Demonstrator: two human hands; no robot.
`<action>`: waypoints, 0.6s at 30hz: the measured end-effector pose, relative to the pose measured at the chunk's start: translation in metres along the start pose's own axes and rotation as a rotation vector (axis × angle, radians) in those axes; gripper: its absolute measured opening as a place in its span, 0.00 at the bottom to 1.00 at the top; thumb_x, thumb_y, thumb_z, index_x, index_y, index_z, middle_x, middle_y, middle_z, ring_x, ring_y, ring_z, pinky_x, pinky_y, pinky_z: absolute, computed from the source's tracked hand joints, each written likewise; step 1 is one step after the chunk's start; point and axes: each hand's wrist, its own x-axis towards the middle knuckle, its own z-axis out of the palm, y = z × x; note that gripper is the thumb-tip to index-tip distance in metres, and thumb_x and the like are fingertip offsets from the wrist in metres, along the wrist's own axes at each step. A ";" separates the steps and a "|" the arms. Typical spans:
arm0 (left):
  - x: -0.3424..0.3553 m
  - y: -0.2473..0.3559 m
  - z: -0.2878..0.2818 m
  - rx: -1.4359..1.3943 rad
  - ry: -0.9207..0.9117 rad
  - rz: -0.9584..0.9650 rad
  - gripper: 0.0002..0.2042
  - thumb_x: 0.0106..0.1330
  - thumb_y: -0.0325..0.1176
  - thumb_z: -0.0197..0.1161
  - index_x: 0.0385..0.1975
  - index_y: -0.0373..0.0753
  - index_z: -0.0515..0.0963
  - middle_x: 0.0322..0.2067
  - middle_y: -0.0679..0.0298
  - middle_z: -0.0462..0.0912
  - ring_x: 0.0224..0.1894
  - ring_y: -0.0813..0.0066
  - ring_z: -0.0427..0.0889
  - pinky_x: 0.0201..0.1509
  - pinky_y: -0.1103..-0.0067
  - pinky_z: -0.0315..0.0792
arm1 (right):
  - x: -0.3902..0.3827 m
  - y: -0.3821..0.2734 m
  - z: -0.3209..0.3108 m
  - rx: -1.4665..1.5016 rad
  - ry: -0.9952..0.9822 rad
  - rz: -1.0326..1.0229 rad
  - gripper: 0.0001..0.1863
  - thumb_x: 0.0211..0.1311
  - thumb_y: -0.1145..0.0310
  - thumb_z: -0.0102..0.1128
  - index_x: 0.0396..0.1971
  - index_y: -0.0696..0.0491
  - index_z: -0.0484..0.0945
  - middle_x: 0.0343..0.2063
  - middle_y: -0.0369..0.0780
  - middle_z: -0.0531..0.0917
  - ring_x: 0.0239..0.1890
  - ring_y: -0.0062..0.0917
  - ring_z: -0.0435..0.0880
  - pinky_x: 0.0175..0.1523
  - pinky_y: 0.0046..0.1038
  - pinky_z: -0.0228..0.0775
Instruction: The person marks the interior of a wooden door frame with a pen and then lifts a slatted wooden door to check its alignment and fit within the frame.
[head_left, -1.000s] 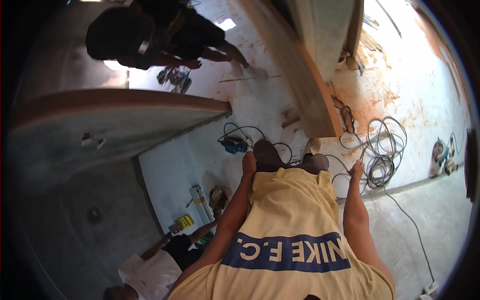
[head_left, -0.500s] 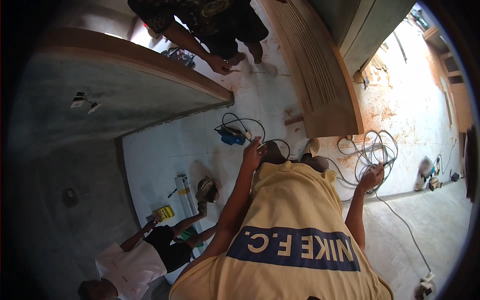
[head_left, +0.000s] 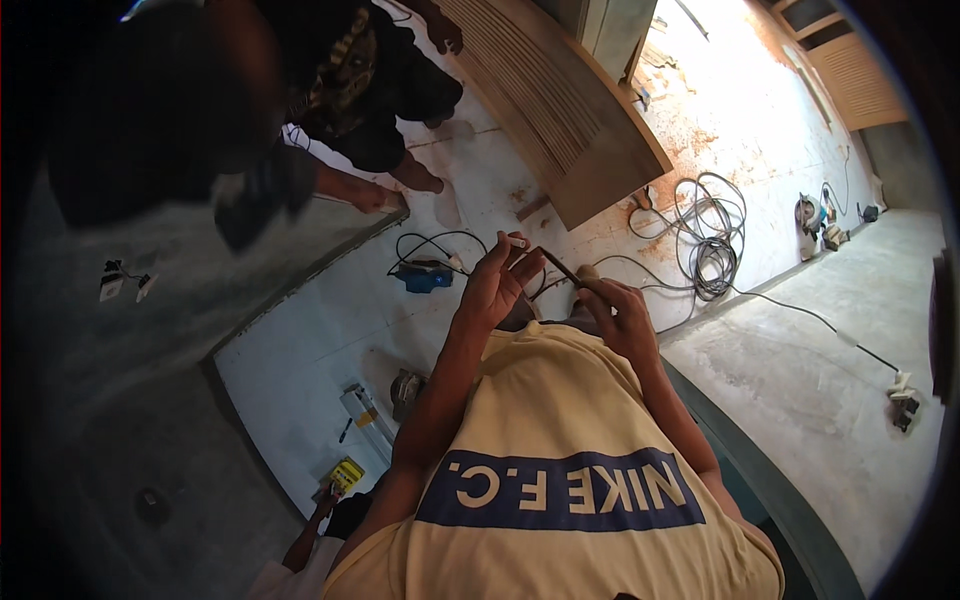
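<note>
My left hand [head_left: 487, 287] is raised in front of me, thumb and fingers pinching a small white piece [head_left: 517, 242] too small to identify. Close beside it, my right hand [head_left: 620, 315] grips a thin dark rod [head_left: 558, 264] that points toward the left fingertips. I cannot make out whether the rod touches that hand. On the floor beyond my left hand lies a blue power tool [head_left: 427, 277] with a black cord. Past my right hand, a long dark cable [head_left: 712, 262] lies in loose coils.
A co-worker [head_left: 345, 90] stands ahead to the left, by a low grey wall [head_left: 330, 225]. Another person [head_left: 305, 545] is at lower left, near a yellow box [head_left: 346, 473]. A grooved wooden panel [head_left: 560, 130] juts in ahead. A circular saw [head_left: 808, 213] and a socket box [head_left: 902, 405] are at right.
My right hand has come in from above the coiled cable toward my left hand, and the dark rod now shows in it. The standing co-worker leans closer at upper left. My view has turned.
</note>
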 end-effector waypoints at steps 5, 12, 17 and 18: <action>-0.019 -0.017 0.017 0.104 -0.026 0.044 0.15 0.70 0.44 0.55 0.43 0.37 0.73 0.39 0.63 0.79 0.47 0.64 0.81 0.54 0.70 0.78 | -0.020 0.014 0.001 0.012 0.004 -0.025 0.10 0.63 0.71 0.58 0.37 0.63 0.80 0.25 0.47 0.80 0.27 0.39 0.80 0.35 0.34 0.69; -0.033 -0.075 0.024 0.225 -0.001 0.100 0.15 0.74 0.43 0.49 0.42 0.35 0.73 0.38 0.58 0.78 0.44 0.65 0.83 0.54 0.69 0.78 | -0.051 0.039 -0.024 -0.007 -0.071 0.001 0.12 0.63 0.68 0.57 0.38 0.62 0.80 0.28 0.49 0.82 0.29 0.42 0.80 0.37 0.36 0.70; -0.048 -0.126 0.019 0.313 0.036 0.100 0.13 0.74 0.40 0.51 0.43 0.34 0.74 0.36 0.58 0.81 0.40 0.68 0.84 0.51 0.72 0.79 | -0.078 0.061 -0.045 0.005 -0.099 -0.006 0.09 0.62 0.71 0.59 0.36 0.62 0.80 0.23 0.46 0.80 0.24 0.37 0.78 0.31 0.34 0.66; -0.050 -0.137 0.019 0.342 0.068 0.109 0.13 0.74 0.39 0.52 0.43 0.34 0.75 0.36 0.58 0.82 0.39 0.69 0.85 0.50 0.72 0.79 | -0.084 0.068 -0.047 -0.013 -0.105 -0.010 0.09 0.62 0.71 0.59 0.36 0.62 0.80 0.22 0.46 0.79 0.23 0.37 0.77 0.31 0.34 0.66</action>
